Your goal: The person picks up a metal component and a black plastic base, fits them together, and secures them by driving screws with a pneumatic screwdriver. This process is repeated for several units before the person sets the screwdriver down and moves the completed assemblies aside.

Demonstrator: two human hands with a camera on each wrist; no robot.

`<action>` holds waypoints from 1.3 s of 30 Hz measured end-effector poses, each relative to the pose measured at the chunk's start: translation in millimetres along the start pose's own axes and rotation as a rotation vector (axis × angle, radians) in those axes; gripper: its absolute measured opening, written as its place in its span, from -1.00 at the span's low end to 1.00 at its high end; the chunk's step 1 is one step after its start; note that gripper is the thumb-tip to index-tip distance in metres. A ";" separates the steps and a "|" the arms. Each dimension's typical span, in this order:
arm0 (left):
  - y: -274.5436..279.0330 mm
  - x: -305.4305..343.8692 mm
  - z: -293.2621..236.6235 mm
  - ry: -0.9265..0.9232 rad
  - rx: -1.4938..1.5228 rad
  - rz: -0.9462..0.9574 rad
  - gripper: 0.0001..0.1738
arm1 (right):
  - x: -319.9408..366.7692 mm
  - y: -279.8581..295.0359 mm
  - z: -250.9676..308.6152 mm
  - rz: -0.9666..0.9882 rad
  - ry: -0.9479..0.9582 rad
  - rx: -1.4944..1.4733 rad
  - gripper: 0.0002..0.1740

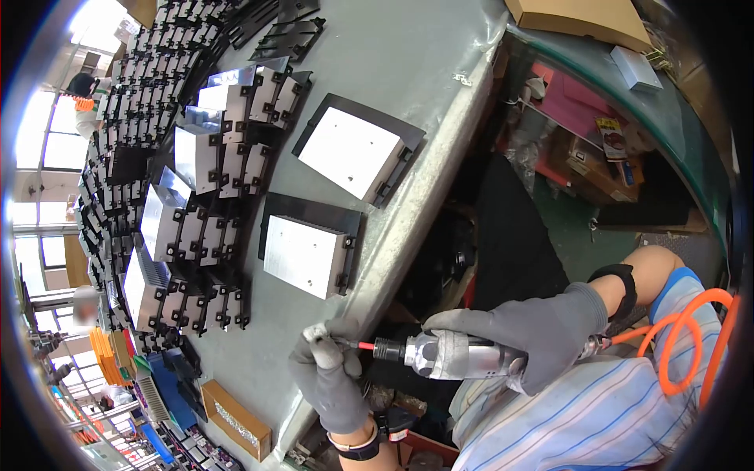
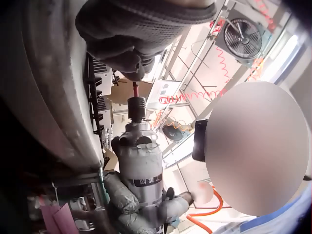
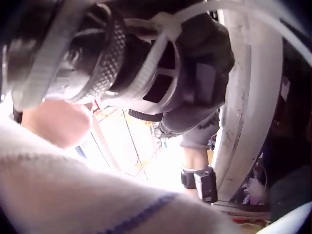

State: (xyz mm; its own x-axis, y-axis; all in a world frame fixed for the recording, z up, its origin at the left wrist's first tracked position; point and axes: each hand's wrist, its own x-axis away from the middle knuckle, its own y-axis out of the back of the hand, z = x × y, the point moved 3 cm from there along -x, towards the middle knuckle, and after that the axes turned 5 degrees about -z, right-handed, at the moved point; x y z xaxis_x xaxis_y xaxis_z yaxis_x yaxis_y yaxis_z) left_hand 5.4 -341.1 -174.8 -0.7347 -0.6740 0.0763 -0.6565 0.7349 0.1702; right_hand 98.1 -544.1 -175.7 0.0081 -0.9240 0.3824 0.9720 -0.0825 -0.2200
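My right hand [image 1: 542, 330], in a grey glove, grips the body of a pneumatic screwdriver [image 1: 463, 357] that lies nearly level in front of the striped shirt. An orange air hose [image 1: 666, 357] runs from its rear end. Close to the table edge, my gloved left hand [image 1: 330, 373] pinches the far end of the red screwdriver bit [image 1: 365, 345]. In the left wrist view the curled fingers of the left hand [image 2: 122, 44] hide the bit's tip. The right wrist view shows the screwdriver's knurled metal collar [image 3: 109, 61] close up.
Two silver finned metal blocks, one farther off [image 1: 349, 153] and one nearer [image 1: 302, 255], lie on black plates on the grey table [image 1: 377, 63]. Stacks of similar blocks [image 1: 196, 157] crowd its left side. A cardboard box [image 1: 236, 424] stands near the left hand.
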 end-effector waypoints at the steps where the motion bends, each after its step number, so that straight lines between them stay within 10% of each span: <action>1: -1.3 -0.6 -2.8 -0.079 -0.057 0.017 -0.46 | 1.3 0.8 -2.2 -0.023 0.036 -0.016 0.00; 13: -2.8 -76.4 -31.6 -0.098 -0.587 0.049 -0.03 | -4.4 18.7 -14.1 -0.264 0.116 0.016 -0.05; 32: -3.7 -77.9 -35.9 -0.101 -0.519 0.142 -0.23 | -7.4 8.6 -17.6 -0.298 0.136 -0.071 -0.08; 39: -8.7 -14.9 -35.2 0.345 0.396 -0.252 -0.54 | 17.4 13.8 -12.1 -0.222 0.135 -0.045 0.01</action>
State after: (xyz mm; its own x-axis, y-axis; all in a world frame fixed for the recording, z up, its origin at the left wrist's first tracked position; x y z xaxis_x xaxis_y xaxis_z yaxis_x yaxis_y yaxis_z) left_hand 28.1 -340.0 -142.8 -0.4927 -0.7685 0.4084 -0.8667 0.4755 -0.1507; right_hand 108.8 -565.9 -182.9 -0.2385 -0.9227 0.3031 0.9352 -0.3023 -0.1846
